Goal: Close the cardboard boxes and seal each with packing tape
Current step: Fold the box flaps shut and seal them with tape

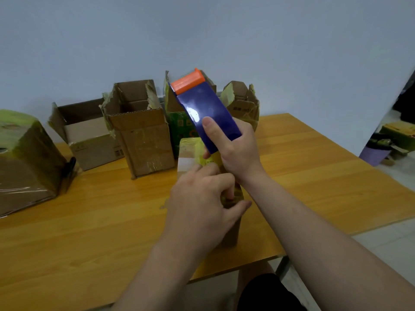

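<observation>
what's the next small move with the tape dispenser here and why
Probably draw the tape dispenser away across the top of the small box. The right hand grips it tilted just above the box, and the left hand holds the box's near end, seemingly anchoring the tape there.

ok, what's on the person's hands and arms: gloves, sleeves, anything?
Nothing worn. Left hand and right hand are bare: no gloves, rings, watch or markings. No sleeve shows up to the picture's edge.

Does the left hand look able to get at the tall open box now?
Likely yes: nothing stands between the left hand and the tall open box, though it grips the small box.
</observation>
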